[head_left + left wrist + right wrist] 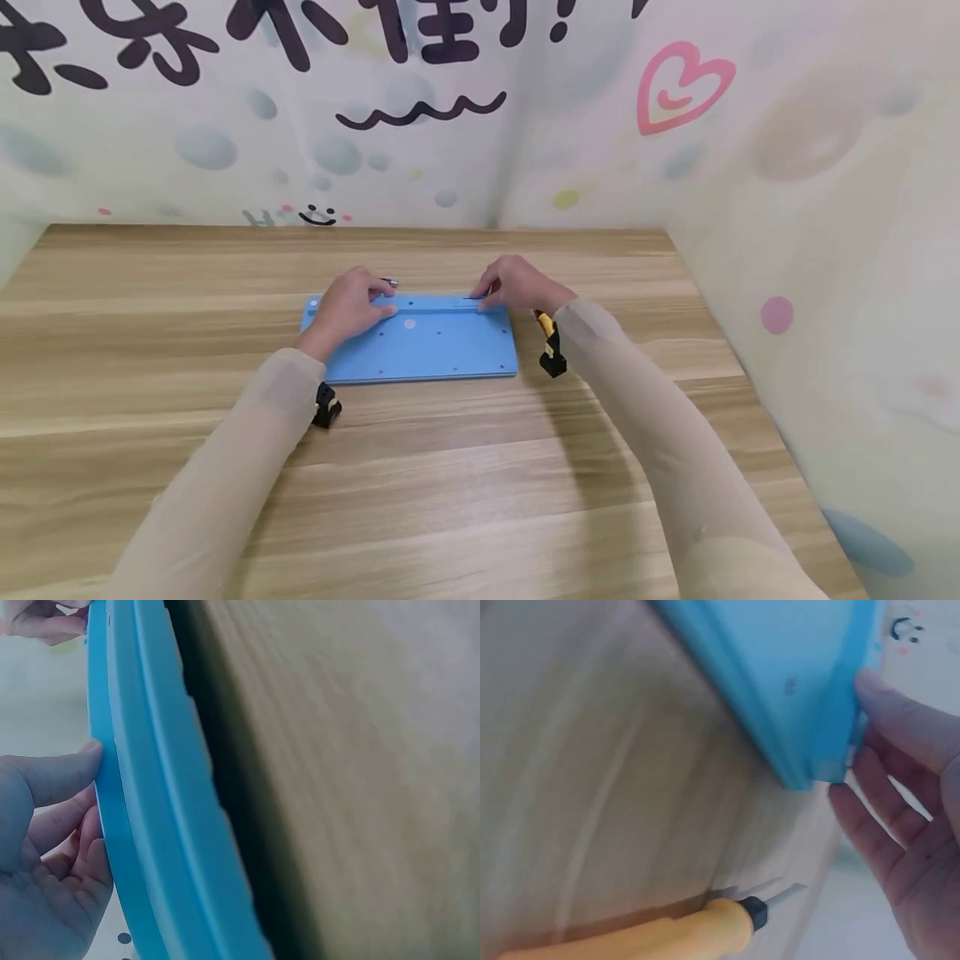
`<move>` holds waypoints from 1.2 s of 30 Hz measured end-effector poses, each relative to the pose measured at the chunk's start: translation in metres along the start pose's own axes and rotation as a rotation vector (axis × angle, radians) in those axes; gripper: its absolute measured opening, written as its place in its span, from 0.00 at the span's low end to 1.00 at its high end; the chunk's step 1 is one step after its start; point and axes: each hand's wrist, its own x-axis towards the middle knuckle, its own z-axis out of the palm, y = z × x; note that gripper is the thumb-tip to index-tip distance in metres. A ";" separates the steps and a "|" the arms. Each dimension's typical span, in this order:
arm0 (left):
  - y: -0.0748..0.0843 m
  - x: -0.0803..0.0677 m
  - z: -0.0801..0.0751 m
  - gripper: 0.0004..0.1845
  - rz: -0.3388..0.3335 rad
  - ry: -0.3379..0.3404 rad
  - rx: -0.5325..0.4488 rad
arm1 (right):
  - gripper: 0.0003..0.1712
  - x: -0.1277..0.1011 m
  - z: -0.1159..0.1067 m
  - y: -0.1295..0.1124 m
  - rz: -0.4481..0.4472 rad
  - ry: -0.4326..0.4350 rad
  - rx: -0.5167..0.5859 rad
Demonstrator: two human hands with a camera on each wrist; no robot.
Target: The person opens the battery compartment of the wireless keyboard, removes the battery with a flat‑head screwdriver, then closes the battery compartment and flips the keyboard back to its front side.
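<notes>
A light blue keyboard [442,346] lies face down on the table, its underside dotted with small screw holes and a raised ridge along the far edge. My left hand [348,308] grips that far edge left of the middle, thumb on the ridge and fingers curled behind, as the left wrist view shows. At the far right corner my right hand [517,285] pinches the edge, its thumb [900,712] on the ridge and the fingers beyond it. A thin dark line shows by the right fingertips; its kind is unclear. The keys are hidden underneath.
A yellow-handled screwdriver [675,937] with a metal blade lies right of the keyboard, partly under the right forearm. A small metal-tipped item [388,282] lies behind the left hand. Printed wall sheets [450,167] border the wooden table [450,483] at the back and right.
</notes>
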 end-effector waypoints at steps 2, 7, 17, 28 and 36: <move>0.000 0.000 0.000 0.15 -0.006 -0.001 -0.006 | 0.07 0.002 -0.001 0.002 0.016 0.002 0.037; 0.002 -0.001 -0.001 0.15 -0.015 -0.002 -0.014 | 0.05 0.007 -0.001 0.006 0.053 0.013 0.136; 0.001 0.000 0.001 0.14 -0.015 0.002 -0.018 | 0.06 0.012 -0.004 0.005 0.059 -0.031 0.163; 0.002 -0.001 0.001 0.14 -0.021 0.006 -0.015 | 0.04 0.014 -0.007 0.000 0.103 -0.055 0.129; 0.002 0.000 0.000 0.15 -0.015 0.000 -0.010 | 0.05 0.019 -0.010 -0.001 0.139 -0.116 0.161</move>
